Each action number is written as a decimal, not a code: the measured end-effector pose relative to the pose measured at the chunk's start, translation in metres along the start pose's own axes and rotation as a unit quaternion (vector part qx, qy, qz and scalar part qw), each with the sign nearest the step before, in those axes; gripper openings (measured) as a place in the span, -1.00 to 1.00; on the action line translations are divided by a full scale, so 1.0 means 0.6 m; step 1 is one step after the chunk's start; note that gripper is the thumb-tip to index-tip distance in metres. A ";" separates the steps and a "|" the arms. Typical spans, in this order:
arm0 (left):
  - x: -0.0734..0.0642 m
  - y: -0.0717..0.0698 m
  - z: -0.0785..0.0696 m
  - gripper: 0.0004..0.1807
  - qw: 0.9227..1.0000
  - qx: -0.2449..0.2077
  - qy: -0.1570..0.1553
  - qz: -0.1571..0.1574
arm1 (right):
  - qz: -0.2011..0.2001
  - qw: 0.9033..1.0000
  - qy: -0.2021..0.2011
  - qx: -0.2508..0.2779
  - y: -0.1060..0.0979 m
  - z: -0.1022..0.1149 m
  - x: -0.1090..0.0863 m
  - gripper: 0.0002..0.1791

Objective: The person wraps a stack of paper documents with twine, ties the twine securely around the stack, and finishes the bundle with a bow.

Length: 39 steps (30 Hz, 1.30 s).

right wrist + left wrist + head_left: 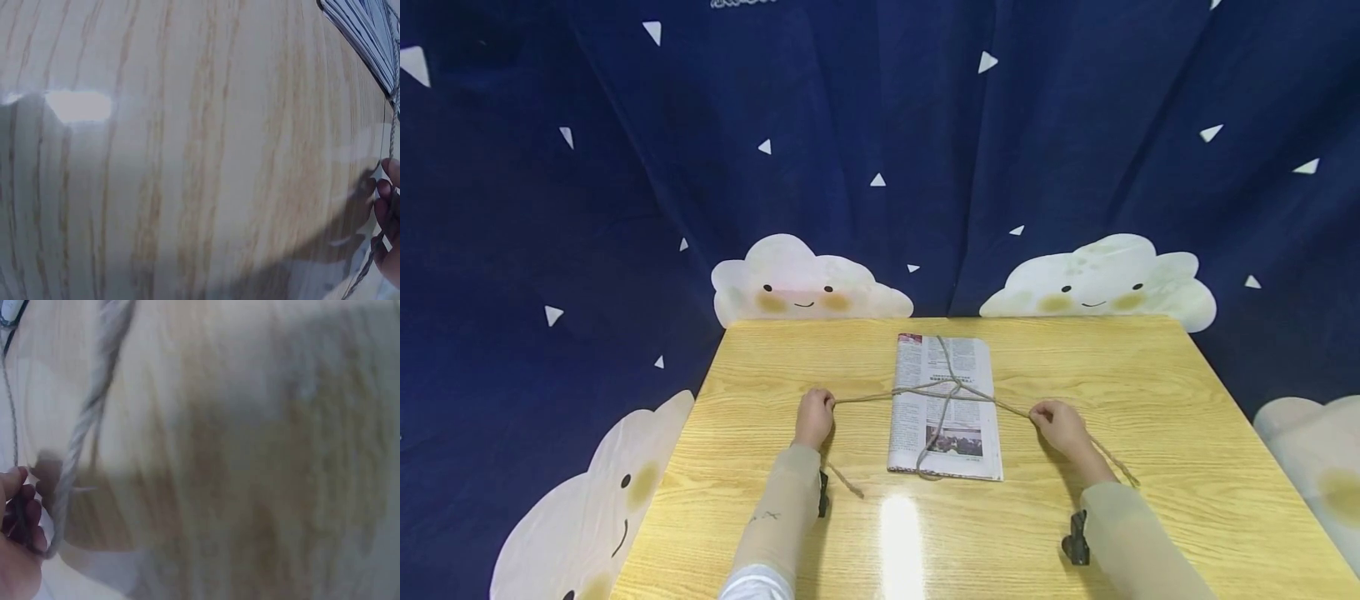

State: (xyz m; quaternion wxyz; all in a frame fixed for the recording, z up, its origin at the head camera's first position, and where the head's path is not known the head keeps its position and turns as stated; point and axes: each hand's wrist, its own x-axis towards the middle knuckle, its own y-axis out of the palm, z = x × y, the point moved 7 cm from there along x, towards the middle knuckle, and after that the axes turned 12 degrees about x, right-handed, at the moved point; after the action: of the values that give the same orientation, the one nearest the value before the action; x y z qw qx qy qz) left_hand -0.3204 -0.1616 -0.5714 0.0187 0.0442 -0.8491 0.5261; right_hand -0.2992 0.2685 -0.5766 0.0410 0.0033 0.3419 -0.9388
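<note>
A folded stack of newspapers (906, 417) lies on the wooden table, with brown twine (940, 412) wound around it and crossing on top. To the left of the stack, my left hand (814, 417) pinches one end of the twine, and a loose tail hangs down past the wrist. On the other side my right hand (1062, 427) pinches the other end, its tail trailing toward the lower right. Both stretches run nearly straight from the crossing. In the left wrist view the twine (78, 440) passes through the curled fingers; the right wrist view shows fingers on the twine (393, 134) beside the newspapers' edge.
The wooden table (820, 350) reaches back to a dark blue curtain (865, 108) with white triangles and smiling clouds. Each wrist wears a small black device, one of them on the right wrist (1077, 537). Light glares off the table's front.
</note>
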 end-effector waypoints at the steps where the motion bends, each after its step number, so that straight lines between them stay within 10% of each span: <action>1: 0.001 0.000 -0.002 -0.88 1.000 0.006 0.003 0.000 | 0.000 1.000 -0.001 -0.004 0.000 0.000 0.000 -0.83; 22: 0.009 0.066 -0.168 -0.89 0.993 0.008 0.085 0.081 | -0.003 0.996 -0.078 -0.049 0.068 0.082 0.040 -0.81; 34: 0.002 0.074 -0.179 -0.93 0.993 -0.014 0.086 0.082 | 0.009 0.994 -0.093 -0.060 0.084 0.085 0.035 -0.95; 39: 0.001 0.063 -0.177 -0.85 0.986 -0.042 0.157 0.041 | 0.001 0.997 -0.075 -0.025 0.073 0.074 0.043 -0.95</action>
State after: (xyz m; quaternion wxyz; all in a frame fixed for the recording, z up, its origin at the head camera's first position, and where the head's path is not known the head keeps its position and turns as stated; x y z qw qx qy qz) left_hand -0.3264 -0.0496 -0.5579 0.1320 -0.0749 -0.8578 0.4911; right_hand -0.3203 0.2047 -0.5713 0.0678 -0.0681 0.3613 -0.9275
